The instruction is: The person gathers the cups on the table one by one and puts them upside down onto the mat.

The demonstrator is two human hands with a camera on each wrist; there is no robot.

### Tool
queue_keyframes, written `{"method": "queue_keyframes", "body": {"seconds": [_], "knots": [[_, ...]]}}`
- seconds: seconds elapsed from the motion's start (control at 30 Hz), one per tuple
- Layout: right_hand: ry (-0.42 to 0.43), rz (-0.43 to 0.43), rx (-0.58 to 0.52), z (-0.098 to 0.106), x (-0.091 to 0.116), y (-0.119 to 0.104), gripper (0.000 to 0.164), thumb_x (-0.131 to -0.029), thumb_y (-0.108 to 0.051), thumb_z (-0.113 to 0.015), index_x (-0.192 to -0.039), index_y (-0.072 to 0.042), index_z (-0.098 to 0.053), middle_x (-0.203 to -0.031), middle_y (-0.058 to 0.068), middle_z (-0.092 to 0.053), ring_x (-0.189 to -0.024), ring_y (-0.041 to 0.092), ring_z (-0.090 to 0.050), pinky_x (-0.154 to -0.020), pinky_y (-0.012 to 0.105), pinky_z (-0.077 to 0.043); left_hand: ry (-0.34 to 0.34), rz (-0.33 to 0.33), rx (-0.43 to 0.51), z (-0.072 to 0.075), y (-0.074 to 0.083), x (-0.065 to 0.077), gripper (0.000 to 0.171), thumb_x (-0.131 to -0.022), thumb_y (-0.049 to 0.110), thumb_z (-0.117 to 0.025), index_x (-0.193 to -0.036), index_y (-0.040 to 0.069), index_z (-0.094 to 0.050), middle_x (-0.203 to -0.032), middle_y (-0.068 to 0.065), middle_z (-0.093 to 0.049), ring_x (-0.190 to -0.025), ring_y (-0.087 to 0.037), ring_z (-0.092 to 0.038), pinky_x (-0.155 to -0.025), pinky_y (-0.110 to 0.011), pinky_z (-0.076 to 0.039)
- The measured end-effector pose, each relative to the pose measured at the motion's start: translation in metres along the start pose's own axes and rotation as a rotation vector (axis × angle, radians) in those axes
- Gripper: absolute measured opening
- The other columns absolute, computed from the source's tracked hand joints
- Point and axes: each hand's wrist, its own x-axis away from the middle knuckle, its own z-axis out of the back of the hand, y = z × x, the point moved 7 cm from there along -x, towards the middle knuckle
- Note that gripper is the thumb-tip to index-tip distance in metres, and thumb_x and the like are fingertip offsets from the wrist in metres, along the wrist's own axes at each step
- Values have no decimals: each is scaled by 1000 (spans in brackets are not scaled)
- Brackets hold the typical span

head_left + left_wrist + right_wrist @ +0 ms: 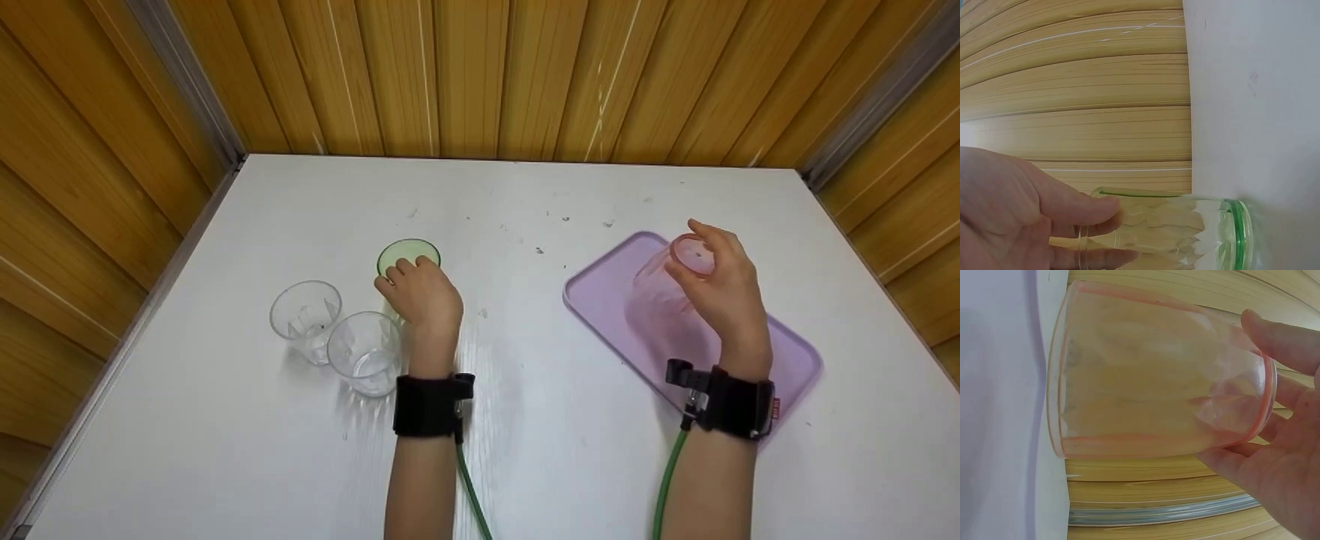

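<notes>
On the left, my left hand (426,296) holds a green-tinted clear cup (409,250) at its rim. The left wrist view shows this green cup (1157,225) upright, its thick base down at the white tabletop and the fingertips at its top edge. My right hand (724,281) grips a pink-tinted clear cup (660,289) by its base, upside down above a lilac tray (600,289). Thumb and fingers curl about the narrow base of the pink cup (1157,377) in the right wrist view, and the wide rim faces down, close over the tray.
Two colourless clear cups, one farther left (306,315) and one nearer (365,352), stand upright beside my left wrist. The white table (525,375) meets wood-panelled walls (465,82) at the back and sides. Green cables (471,487) trail from both wristbands.
</notes>
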Motion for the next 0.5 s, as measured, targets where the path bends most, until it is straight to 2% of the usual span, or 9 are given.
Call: {"method": "queue_keyframes", "body": {"seconds": [0.13, 0.5], "knots": [[1, -11, 8, 0, 0, 2, 56, -79, -6, -68, -131, -2, -46, -130, 22, -44, -116, 40, -42, -98, 55, -30, 36, -1, 13, 2, 0, 0, 10, -84, 4, -52, -83, 3, -61, -89, -14, -61, -90, -31, -55, -88, -42, -32], [11, -8, 6, 5, 1, 6, 56, -78, -4, -67, -130, -1, -46, -128, 22, -45, -118, 40, -42, -97, 54, -30, 61, -4, 50, 5, 0, -2, 14, -83, 3, -54, -92, 5, -65, -90, -13, -65, -85, -30, -60, -90, -44, -30]]}}
